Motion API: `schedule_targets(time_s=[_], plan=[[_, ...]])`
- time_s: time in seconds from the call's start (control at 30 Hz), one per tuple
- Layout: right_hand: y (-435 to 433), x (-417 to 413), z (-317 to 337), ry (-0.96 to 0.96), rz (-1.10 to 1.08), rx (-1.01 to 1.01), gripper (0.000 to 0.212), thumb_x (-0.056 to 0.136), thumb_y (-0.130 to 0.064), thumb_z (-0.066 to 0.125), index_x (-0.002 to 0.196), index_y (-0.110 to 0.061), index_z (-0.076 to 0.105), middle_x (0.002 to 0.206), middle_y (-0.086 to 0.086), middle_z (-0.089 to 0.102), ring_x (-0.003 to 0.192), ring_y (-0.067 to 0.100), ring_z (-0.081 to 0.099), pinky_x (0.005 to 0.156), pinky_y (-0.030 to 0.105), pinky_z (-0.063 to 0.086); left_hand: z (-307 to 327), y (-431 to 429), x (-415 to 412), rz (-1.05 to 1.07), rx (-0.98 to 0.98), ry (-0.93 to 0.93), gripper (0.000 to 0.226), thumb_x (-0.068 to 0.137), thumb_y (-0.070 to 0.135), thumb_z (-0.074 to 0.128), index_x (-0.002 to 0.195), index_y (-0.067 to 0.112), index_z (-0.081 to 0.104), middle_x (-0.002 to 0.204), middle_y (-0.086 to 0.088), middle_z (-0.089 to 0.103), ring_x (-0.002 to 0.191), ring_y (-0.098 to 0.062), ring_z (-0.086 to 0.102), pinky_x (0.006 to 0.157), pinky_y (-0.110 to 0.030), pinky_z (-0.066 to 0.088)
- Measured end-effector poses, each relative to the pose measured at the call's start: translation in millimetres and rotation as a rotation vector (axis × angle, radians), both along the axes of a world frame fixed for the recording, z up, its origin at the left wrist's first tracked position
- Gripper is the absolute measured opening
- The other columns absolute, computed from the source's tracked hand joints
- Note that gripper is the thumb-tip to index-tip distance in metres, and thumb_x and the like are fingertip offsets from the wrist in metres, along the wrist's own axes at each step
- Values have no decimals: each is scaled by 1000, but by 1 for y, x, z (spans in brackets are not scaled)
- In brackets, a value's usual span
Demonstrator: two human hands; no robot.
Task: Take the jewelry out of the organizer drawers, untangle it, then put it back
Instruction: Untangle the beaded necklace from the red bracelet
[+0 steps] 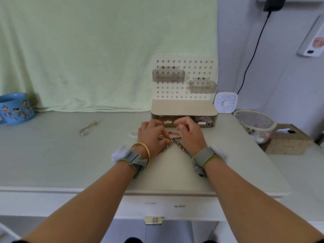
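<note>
A tangle of beaded bracelets [172, 137] with red cord and pearl-like beads lies on the table just in front of the organizer [184, 109]. My left hand [151, 135] pinches the left part of the tangle with curled fingers. My right hand [190, 134] pinches the right part, fingers curled above it. Two multicoloured beaded strands [181, 147] trail toward me between my wrists. The organizer's two smoky drawers [204, 121] are closed, and more jewelry shows inside the right one. A thin gold and silver chain [86, 128] lies apart at the left.
A blue cartoon mug [15, 108] stands at the far left. Right of the organizer are a white timer [225, 103], a lidded glass bowl [256, 125] and a tissue box [289, 140]. A pale green cloth [105, 50] hangs behind the table.
</note>
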State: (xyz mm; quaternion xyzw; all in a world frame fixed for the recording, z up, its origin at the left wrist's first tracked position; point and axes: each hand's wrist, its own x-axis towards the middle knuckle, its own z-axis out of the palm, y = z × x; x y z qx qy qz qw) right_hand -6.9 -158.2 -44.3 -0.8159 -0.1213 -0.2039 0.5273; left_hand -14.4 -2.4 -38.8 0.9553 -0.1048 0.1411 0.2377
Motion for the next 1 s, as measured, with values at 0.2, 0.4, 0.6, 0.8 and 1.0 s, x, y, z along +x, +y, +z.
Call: schedule_targets(time_s=[0.2,0.4,0.6,0.8,1.0], plan=[[1,3,-2,-2,21,-69,21,96,-7,47,101,-10,67,86,-5,68,81,8,62,71,12,45,3,8,0,-72,-515,59,7,92,20,58,86,20,60,120,-3,61,117,-19,48,95,-25,30],[6,-6,3,70,151,-2,17,85,-25,70,101,-26,65,81,0,72,72,14,63,70,27,50,3,14,-1,-53,-755,63,7,91,20,61,88,15,66,83,8,64,81,-8,56,82,-23,44],[3,-3,1,11,27,11,8,83,-17,71,90,-14,71,73,-3,71,68,18,64,68,30,50,4,14,-2,-52,-812,-7,8,92,17,60,85,16,63,72,5,59,69,-7,52,65,-6,43],[-1,-4,1,-75,-35,38,14,92,-22,61,83,-14,69,67,-8,66,59,-2,54,61,16,42,4,12,-3,6,-773,-33,11,94,22,56,86,16,60,70,5,56,67,-9,48,65,-14,42],[-2,1,-1,-68,-87,46,13,94,-20,59,86,-13,66,70,-10,64,61,-5,56,60,5,39,5,11,-6,-42,-756,-74,12,96,16,52,99,20,63,79,4,61,73,-6,55,73,-13,46]])
